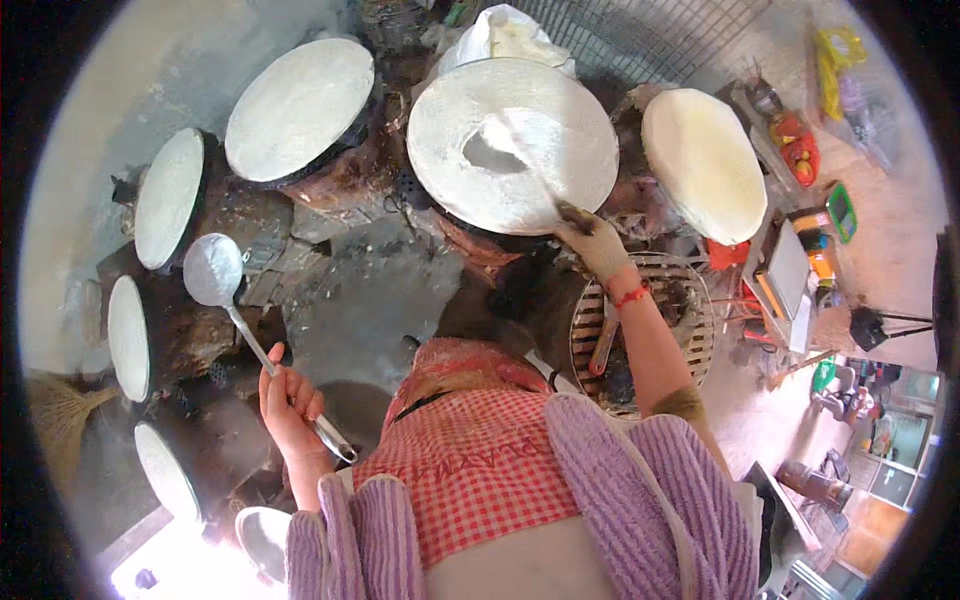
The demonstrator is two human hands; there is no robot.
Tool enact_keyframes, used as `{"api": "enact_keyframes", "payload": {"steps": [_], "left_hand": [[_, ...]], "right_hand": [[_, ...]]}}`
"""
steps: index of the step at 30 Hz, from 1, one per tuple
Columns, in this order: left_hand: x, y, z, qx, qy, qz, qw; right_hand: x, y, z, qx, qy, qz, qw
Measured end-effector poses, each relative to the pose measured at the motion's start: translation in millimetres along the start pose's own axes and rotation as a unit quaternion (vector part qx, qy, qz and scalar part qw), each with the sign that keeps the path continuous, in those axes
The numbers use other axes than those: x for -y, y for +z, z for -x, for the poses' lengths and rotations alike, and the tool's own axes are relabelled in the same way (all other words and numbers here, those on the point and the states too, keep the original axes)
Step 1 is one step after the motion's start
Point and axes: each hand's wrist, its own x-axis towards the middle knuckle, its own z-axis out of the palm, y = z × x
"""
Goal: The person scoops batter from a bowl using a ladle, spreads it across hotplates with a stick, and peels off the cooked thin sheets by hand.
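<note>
My left hand (289, 401) grips the handle of a metal ladle (214, 270), whose round bowl is raised at the left. In my right hand (596, 244), which looks gloved or coated, is a dark-handled tool (574, 216); motion blurs its far end. That tool reaches over a round griddle (457, 214) covered with a layer of white batter (442, 127). Near the middle of the layer is a grey patch (487, 154), with a brighter white pool beside it.
Several more white-coated griddles (300, 112) stand in an arc on brick stoves (337, 176). A cream-coloured one (705, 161) is at the right. A slatted basket (641, 337) holds a red-handled tool (602, 352) below my right arm. Behind stands a white sack (510, 34).
</note>
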Motion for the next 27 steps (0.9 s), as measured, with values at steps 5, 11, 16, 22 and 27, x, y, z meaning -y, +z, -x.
{"api": "enact_keyframes", "payload": {"steps": [5,11,16,22,27], "left_hand": [[-4.2,17.3,21.2,-0.010,0.001,0.030,0.999],[-10.5,24.6,20.1,0.083,-0.018,-0.035,0.996],[-8.2,80.8,-34.9,0.267,-0.144,-0.058,0.951],[-17.7,117.1,-67.4,0.334,-0.212,-0.052,0.917],[19.7,145.0,-102.2,0.358,-0.299,-0.089,0.880]], "right_hand": [[-11.2,1.7,26.1,0.082,-0.084,0.013,0.993],[-30.2,-32.5,59.7,-0.041,0.190,-0.174,0.965],[-9.1,1.4,54.8,0.008,0.029,-0.031,0.999],[-47.4,1.9,151.2,-0.022,0.121,-0.129,0.984],[-27.7,103.7,135.5,-0.170,0.115,-0.209,0.956]]}}
